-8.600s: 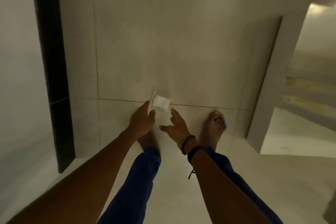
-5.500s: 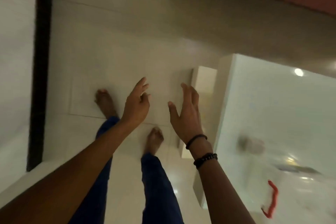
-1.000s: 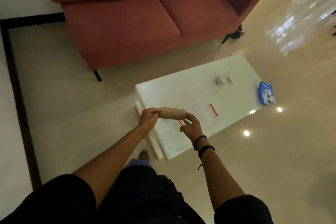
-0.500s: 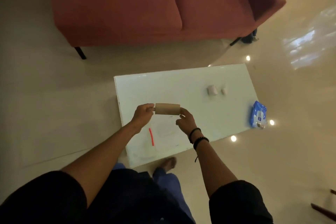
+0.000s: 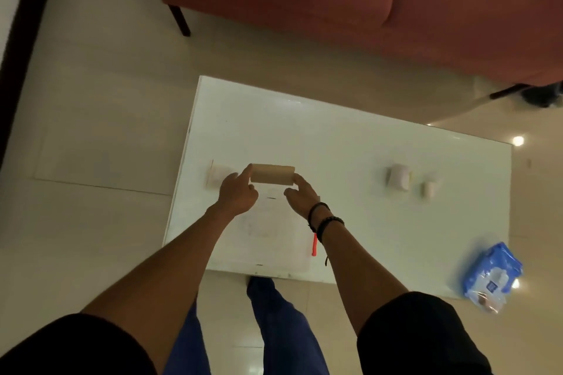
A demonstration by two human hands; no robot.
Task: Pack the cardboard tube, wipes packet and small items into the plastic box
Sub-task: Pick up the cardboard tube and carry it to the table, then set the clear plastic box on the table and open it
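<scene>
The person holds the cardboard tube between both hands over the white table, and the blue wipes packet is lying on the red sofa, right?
Not quite. The head view shows the blue wipes packet on the white table, at its near right corner, not on the red sofa. The rest holds: left hand and right hand hold the cardboard tube.

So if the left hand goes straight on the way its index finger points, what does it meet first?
Probably nothing new: the left hand already touches the cardboard tube at its end. Beyond lies bare white table, though height is unclear.
</scene>
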